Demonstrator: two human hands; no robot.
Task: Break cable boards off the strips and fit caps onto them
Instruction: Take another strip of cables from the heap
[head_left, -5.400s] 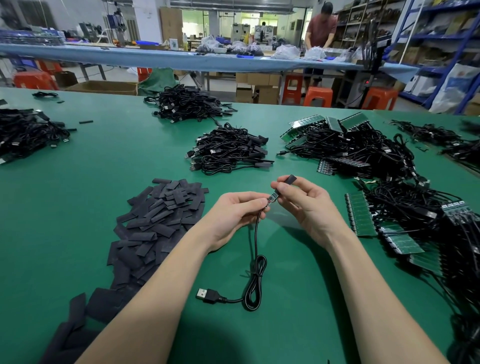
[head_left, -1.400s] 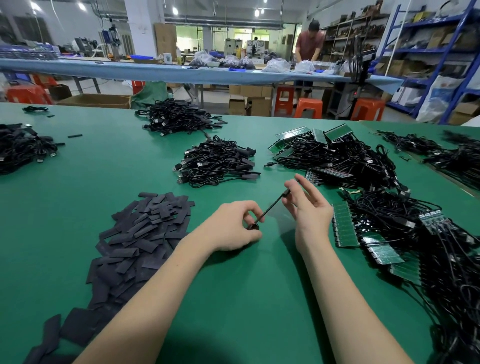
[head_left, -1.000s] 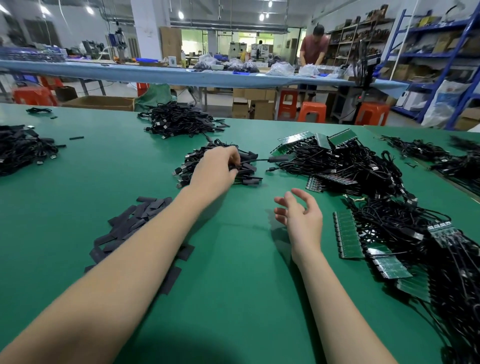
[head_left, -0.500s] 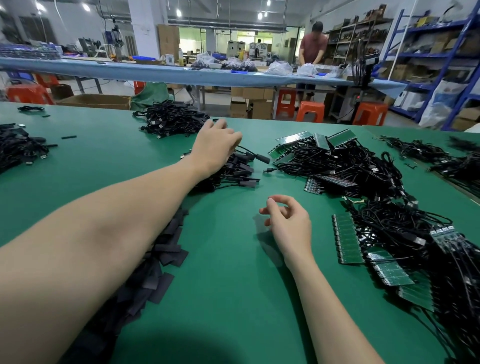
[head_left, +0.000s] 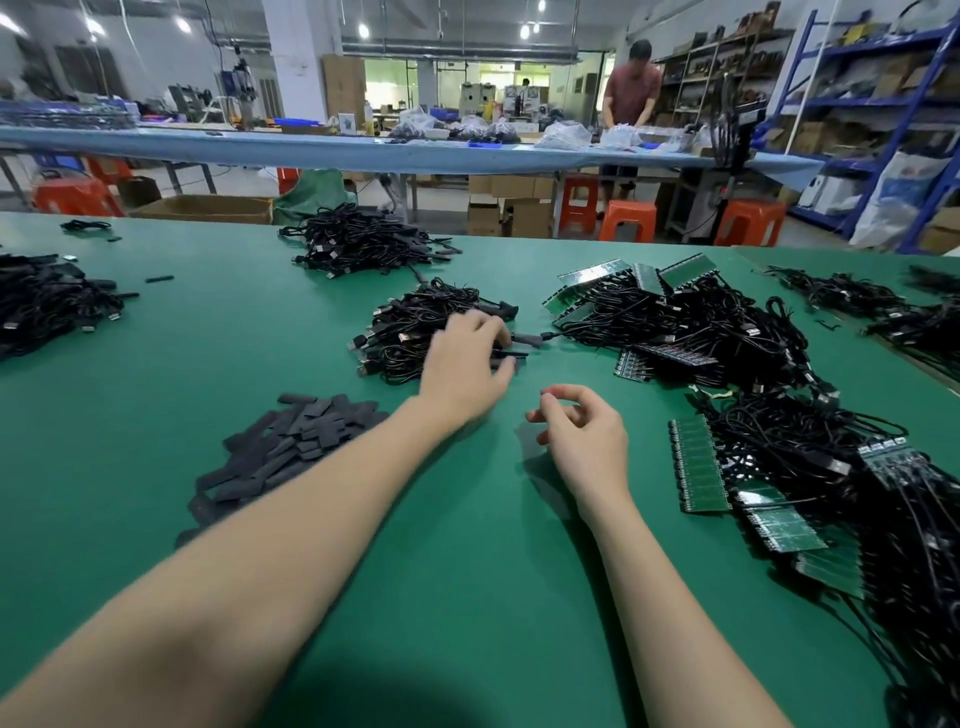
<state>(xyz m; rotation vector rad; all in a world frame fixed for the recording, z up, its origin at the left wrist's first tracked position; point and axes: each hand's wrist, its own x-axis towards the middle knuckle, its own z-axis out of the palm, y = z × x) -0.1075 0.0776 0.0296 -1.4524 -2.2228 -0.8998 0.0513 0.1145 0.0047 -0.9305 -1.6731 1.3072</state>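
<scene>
Two hands over the green table (head_left: 156, 415) | left hand (head_left: 462, 371) palm down at the near edge of the middle cable pile (head_left: 415, 332), fingers blurred, whether they grip a cable cannot be told; arm stretched forward | right hand (head_left: 584, 441) beside it, fingers loosely curled, holding nothing | caps (head_left: 291, 447) left; board strips (head_left: 698, 465) right

A: Free room? Bare green mat (head_left: 467, 597) centre-front, betw. the two forearms and twd. near edge; also a wide bare lane left of the cap pile (head_left: 283, 452).

B: Obstacles?

A: Finished-cable heap (head_left: 415, 332) straight ahead, left hand (head_left: 462, 369) on its near side. Right: board strips (head_left: 698, 462) and tangled cables (head_left: 810, 441), just beside right hand (head_left: 587, 441). Far: second heap (head_left: 358, 244).
</scene>
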